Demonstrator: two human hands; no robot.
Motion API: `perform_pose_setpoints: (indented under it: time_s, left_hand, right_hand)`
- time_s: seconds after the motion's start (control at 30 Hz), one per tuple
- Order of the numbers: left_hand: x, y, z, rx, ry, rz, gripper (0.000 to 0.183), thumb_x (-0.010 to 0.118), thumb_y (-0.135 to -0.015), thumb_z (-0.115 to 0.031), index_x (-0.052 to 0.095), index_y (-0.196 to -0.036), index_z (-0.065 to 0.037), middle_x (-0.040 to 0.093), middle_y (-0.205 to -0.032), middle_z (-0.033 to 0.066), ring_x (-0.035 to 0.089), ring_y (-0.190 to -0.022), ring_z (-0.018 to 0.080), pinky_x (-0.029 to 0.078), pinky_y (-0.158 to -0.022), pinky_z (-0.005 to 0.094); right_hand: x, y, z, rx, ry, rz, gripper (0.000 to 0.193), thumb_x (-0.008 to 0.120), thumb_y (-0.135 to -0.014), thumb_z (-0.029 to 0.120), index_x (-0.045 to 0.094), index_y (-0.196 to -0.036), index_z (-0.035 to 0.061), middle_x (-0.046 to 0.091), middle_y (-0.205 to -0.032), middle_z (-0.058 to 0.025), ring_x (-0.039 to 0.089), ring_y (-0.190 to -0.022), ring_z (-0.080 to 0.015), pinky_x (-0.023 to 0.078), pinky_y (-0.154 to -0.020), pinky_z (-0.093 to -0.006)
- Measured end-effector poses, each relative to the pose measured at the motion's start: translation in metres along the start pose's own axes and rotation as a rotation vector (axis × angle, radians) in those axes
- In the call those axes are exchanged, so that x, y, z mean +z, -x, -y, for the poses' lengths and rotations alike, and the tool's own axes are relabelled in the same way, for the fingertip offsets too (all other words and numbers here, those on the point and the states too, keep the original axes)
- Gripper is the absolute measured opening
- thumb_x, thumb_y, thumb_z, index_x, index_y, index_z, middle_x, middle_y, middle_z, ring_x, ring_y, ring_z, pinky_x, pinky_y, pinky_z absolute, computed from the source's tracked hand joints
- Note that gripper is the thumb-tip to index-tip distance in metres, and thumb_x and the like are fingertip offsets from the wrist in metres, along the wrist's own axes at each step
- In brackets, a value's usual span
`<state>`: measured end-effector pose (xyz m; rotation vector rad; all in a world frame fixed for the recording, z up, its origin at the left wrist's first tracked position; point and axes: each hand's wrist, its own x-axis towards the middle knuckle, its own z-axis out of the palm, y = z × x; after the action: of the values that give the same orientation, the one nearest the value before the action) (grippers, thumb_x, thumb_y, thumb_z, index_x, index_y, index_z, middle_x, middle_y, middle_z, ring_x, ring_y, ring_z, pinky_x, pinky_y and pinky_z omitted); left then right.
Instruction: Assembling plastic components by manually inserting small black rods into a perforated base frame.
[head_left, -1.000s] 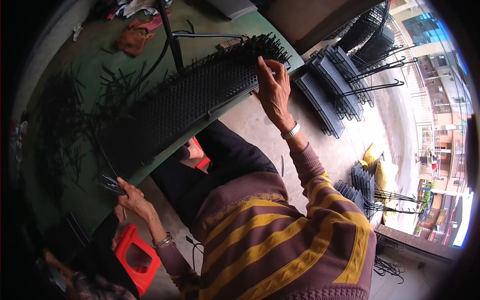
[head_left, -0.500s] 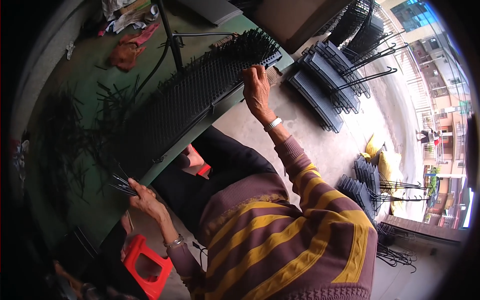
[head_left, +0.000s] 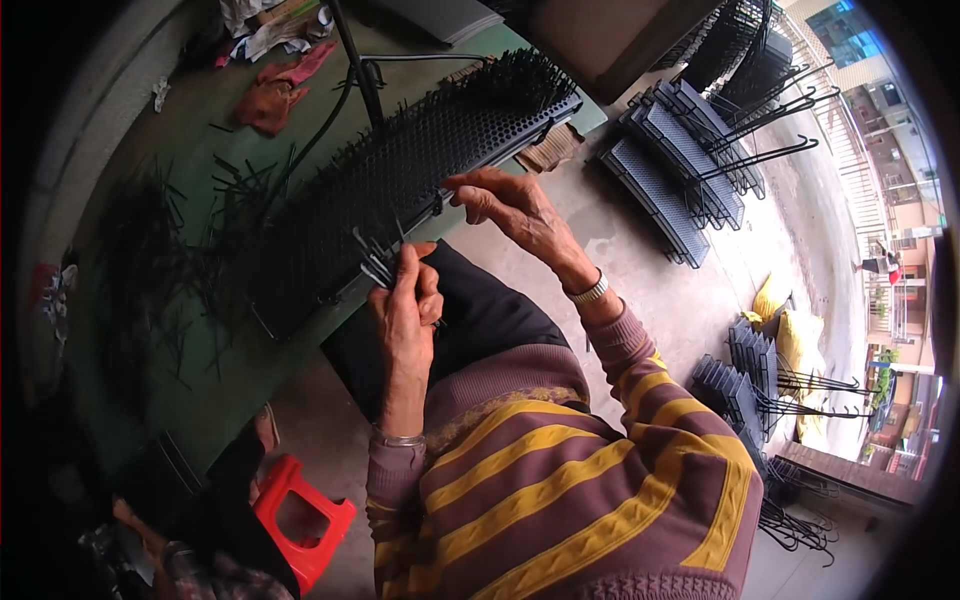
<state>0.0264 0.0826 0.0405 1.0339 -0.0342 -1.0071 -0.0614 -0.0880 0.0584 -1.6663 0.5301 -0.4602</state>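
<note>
A bunch of thin black strips with light-catching ends (head_left: 376,262) sticks out of my left hand (head_left: 405,305), which is closed around it near the panel's front edge. My right hand (head_left: 520,215) hovers just right of it, fingers stretched toward the left with the thumb apart; I see nothing between them. Before both hands lies a long black perforated panel (head_left: 400,165) on a green table (head_left: 215,385). Small black pieces stand in rows along the panel's far side, and a dense heap of black strips (head_left: 525,85) covers its right end.
Loose black strips (head_left: 165,250) litter the table's left. A reddish cloth (head_left: 270,105) and a black stand pole (head_left: 360,70) are beyond the panel. Stacked black mesh racks (head_left: 665,190) with long hooks rest on the floor at right. A red stool (head_left: 330,520) and another person's plaid sleeve (head_left: 200,575) are lower left.
My left hand has moved up and right with the strips, from the panel's left corner to its front middle. My right hand has left the panel's right end, moving left and down, its fingers loosening.
</note>
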Motion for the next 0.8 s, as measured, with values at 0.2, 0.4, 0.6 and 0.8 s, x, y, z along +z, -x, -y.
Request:
perform_pose_setpoints:
  time_s: [0.2, 0.4, 0.6, 0.8]
  left_hand:
    - [0.026, -0.014, 0.020, -0.042, -0.090, 0.115, 0.030, 0.059, -0.097, -0.031, 0.066, -0.107, -0.003, 0.064, -0.069, 0.0034, 0.033, -0.041, 0.0006, 0.022, -0.039, 0.0182]
    - [0.039, -0.022, 0.024, -0.099, -0.173, 0.168, 0.032, 0.056, -0.097, -0.034, 0.066, -0.111, -0.006, 0.070, -0.078, 0.0096, 0.036, -0.040, 0.0009, 0.020, -0.036, 0.0163]
    - [0.056, -0.035, 0.018, -0.119, -0.202, 0.007, 0.034, 0.056, -0.097, -0.038, 0.066, -0.100, -0.005, 0.073, -0.085, 0.0109, 0.043, -0.045, 0.0013, 0.022, -0.038, 0.0164]
    - [0.039, -0.067, 0.025, -0.134, -0.122, 0.034, 0.036, 0.050, -0.099, -0.038, 0.059, -0.109, -0.005, 0.070, -0.105, 0.0151, 0.062, -0.070, 0.0118, 0.038, -0.048, 0.0203]
  right_hand:
    - [-0.010, -0.002, 0.002, 0.093, -0.209, 0.093, 0.025, 0.066, -0.092, 0.022, 0.065, -0.104, -0.0005, 0.064, -0.089, -0.0006, 0.053, -0.075, -0.0065, 0.047, -0.071, -0.0223]
    - [-0.025, -0.006, -0.001, 0.136, -0.174, 0.093, 0.016, 0.063, -0.093, 0.017, 0.061, -0.094, 0.0005, 0.064, -0.086, 0.0001, 0.054, -0.075, -0.0061, 0.047, -0.069, -0.0218]
    - [-0.034, -0.016, -0.019, 0.011, -0.146, 0.008, 0.016, 0.061, -0.092, 0.012, 0.057, -0.096, -0.0021, 0.062, -0.079, -0.0032, 0.058, -0.072, -0.0080, 0.048, -0.060, -0.0230]
    - [-0.057, -0.038, -0.013, -0.393, 0.435, -0.599, 0.010, 0.061, -0.090, 0.000, 0.055, -0.098, 0.0013, 0.066, -0.082, -0.0072, 0.063, -0.068, -0.0133, 0.049, -0.059, -0.0259]
